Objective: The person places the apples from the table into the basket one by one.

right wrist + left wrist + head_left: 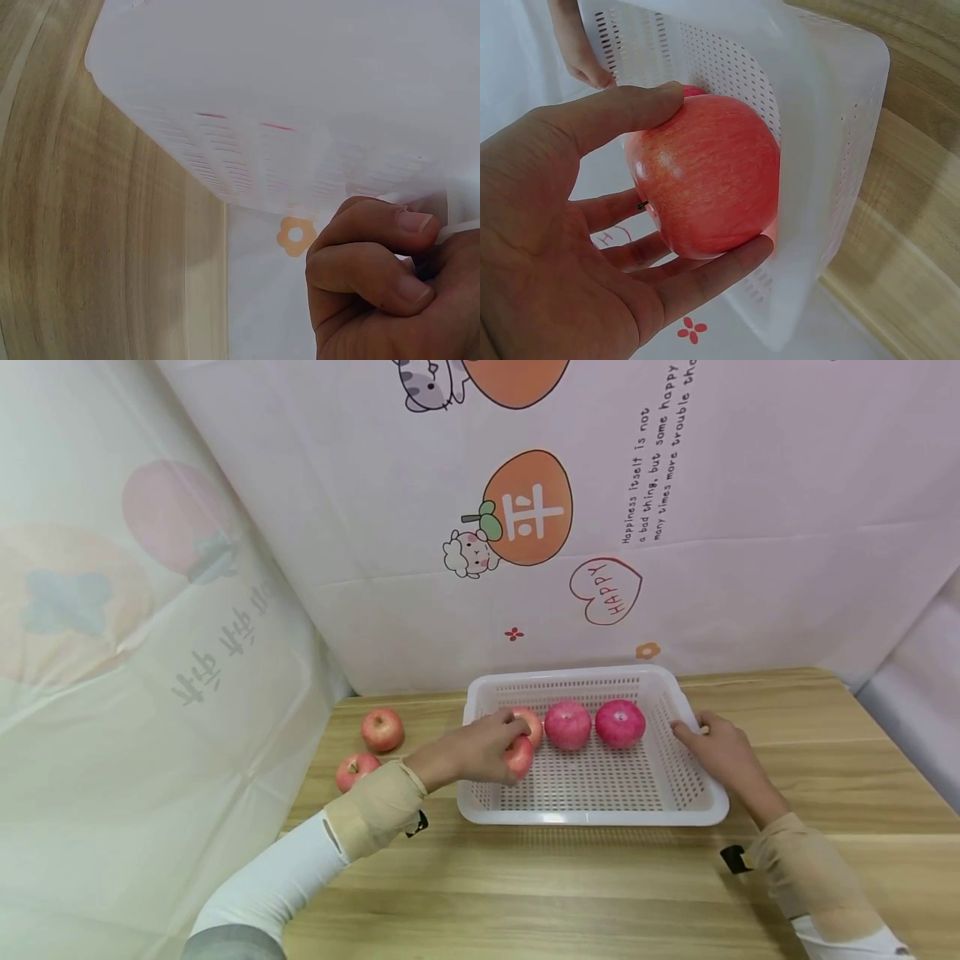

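A white perforated plastic basket [592, 817] stands on the table. My left hand [483, 747] is over its left part and holds a red apple [519, 757] between thumb and fingers. In the left wrist view that apple [709, 176] shows its stem, with the basket's rim right beside it. Inside the basket, a paler apple [529, 723] and two deep pink apples [567, 725] sit in a row along the back. My right hand [716, 747] grips the basket's right rim; in the right wrist view its fingers [367, 274] curl at the edge.
Two more apples lie on the wooden table [540, 893] left of the basket, one behind [382, 730] and one nearer [356, 770], partly covered by the left forearm. A printed white cloth [420, 635] hangs behind the table, and another stands along the left.
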Action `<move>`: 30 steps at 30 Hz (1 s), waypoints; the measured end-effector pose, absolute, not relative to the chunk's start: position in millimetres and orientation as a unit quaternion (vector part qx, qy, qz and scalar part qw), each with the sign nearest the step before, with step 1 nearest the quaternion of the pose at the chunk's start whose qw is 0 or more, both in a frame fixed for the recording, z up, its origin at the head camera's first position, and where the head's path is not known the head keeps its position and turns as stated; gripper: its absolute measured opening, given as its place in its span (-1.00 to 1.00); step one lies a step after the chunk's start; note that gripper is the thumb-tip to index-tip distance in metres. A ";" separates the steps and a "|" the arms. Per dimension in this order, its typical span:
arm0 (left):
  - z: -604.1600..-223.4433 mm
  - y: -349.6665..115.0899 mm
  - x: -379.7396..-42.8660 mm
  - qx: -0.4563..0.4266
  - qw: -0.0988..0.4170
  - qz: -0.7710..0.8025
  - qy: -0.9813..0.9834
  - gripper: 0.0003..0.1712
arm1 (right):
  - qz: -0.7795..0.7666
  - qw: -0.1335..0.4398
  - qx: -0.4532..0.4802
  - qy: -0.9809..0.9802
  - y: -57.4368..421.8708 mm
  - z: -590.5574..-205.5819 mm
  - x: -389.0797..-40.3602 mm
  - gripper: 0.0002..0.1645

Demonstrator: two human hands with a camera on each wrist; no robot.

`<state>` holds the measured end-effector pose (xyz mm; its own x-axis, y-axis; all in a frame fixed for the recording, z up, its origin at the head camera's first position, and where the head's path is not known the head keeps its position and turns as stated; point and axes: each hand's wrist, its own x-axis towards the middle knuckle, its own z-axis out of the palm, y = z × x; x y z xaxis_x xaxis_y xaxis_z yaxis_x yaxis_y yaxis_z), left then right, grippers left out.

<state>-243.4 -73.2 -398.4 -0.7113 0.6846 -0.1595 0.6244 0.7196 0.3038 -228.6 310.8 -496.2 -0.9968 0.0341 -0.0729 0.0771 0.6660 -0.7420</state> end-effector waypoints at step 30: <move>-410.7 -58.1 -239.9 0.383 0.150 0.054 0.910 -0.39 | -0.407 0.026 0.026 0.913 310.8 -494.4 -227.8 -0.23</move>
<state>-239.9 -58.1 -410.7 -0.6611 0.7135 -0.2323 0.6812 0.7005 0.2129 -227.8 310.8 -494.4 -0.9972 0.0269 -0.0694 0.0696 0.6667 -0.7421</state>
